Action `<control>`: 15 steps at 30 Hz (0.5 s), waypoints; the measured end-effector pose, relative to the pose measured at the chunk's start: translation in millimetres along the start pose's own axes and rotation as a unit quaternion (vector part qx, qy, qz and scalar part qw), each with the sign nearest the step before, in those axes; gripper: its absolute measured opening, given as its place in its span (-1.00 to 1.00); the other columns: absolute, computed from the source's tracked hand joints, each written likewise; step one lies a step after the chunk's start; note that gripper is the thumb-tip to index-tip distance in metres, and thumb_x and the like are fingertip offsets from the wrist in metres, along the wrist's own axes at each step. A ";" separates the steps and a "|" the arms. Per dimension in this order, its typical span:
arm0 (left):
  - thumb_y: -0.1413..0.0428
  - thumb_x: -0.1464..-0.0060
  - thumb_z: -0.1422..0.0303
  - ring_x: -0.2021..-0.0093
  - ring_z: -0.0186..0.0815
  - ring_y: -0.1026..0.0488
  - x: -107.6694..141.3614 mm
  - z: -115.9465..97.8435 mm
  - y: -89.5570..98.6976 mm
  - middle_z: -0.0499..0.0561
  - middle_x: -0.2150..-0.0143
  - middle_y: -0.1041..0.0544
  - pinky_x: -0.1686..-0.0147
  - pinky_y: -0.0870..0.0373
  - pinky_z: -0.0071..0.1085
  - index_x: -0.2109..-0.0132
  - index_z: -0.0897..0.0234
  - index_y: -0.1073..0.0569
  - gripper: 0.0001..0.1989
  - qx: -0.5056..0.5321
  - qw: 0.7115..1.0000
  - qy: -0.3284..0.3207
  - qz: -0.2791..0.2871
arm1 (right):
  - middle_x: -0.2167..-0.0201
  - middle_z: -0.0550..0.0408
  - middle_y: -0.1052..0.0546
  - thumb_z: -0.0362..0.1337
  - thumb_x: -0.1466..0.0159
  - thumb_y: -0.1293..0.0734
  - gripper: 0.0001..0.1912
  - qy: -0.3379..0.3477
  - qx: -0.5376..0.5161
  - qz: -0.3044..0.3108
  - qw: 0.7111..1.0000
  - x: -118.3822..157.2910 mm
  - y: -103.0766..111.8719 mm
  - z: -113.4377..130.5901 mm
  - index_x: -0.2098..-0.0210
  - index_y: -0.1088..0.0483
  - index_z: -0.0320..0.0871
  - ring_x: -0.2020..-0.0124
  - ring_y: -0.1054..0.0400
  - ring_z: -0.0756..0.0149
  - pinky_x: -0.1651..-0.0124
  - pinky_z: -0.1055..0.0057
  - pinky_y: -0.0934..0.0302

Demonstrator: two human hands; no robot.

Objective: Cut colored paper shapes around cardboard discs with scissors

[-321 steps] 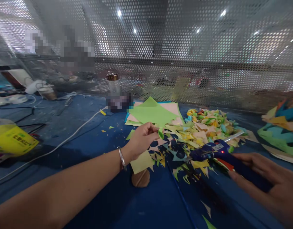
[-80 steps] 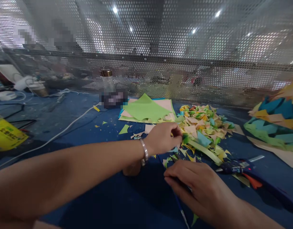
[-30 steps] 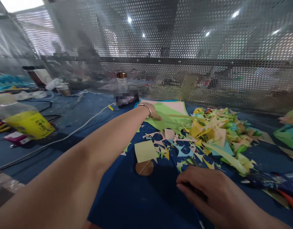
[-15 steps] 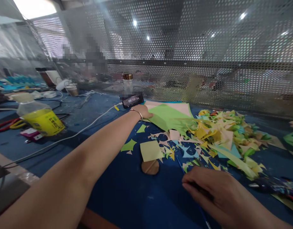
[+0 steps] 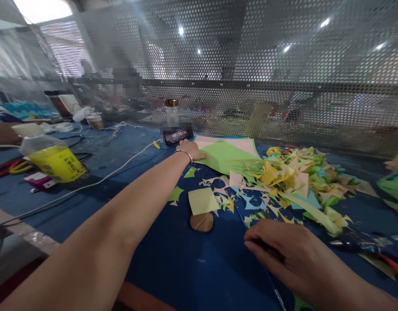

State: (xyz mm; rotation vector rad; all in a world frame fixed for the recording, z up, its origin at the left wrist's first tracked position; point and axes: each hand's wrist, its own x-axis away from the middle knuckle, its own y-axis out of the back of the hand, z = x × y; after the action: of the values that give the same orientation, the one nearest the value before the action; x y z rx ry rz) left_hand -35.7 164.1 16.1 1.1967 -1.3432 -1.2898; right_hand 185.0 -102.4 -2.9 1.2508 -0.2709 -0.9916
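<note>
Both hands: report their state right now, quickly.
Left hand: open, fingers at the phone; contact can't be told.
Right hand: closed around a dark thing, too hidden to name.

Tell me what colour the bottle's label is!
The label is bright yellow; it shows best in the head view.
</note>
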 end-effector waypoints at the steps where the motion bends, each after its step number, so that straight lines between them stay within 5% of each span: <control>1: -0.08 0.06 -0.34 -0.37 0.32 -0.16 0.4 0.3 -0.8 0.49 -0.39 -0.24 -0.27 -0.27 -0.01 -0.32 0.47 -0.37 0.07 0.000 1.000 0.003 -0.001 | 0.45 0.08 -0.57 -0.29 -0.47 -0.18 -0.72 -0.002 0.002 0.002 1.000 -0.3 0.3 0.1 0.27 -0.49 -0.10 0.47 -0.49 0.33 0.45 0.44 -0.30; 10: -0.09 0.15 -0.40 -0.34 0.26 -0.20 3.2 8.1 -1.5 0.35 -0.38 -0.29 -0.28 -0.23 -0.04 -0.36 0.26 -0.33 0.10 0.016 1.000 -0.012 -0.008 | 0.48 0.11 -0.55 -0.29 -0.47 -0.18 -0.73 0.010 0.007 -0.009 1.000 -1.0 -3.5 -1.8 0.29 -0.47 -0.10 0.50 -0.48 0.34 0.49 0.45 -0.30; 15: -0.09 0.13 -0.38 -0.29 0.31 -0.28 -5.1 7.3 -2.9 0.39 -0.28 -0.42 -0.20 -0.30 -0.01 -0.18 0.32 -0.51 -0.02 0.019 0.999 -0.023 0.011 | 0.49 0.13 -0.54 -0.28 -0.47 -0.20 -0.73 0.009 0.011 -0.010 1.000 -0.9 -4.2 -0.7 0.31 -0.47 -0.10 0.52 -0.47 0.36 0.52 0.46 -0.28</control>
State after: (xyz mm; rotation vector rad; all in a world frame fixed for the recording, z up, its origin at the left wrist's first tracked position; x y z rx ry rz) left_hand -42.0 170.1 12.9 1.1808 -1.4168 -1.2880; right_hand 183.0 -101.2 -6.6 1.2830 -0.2564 -0.9973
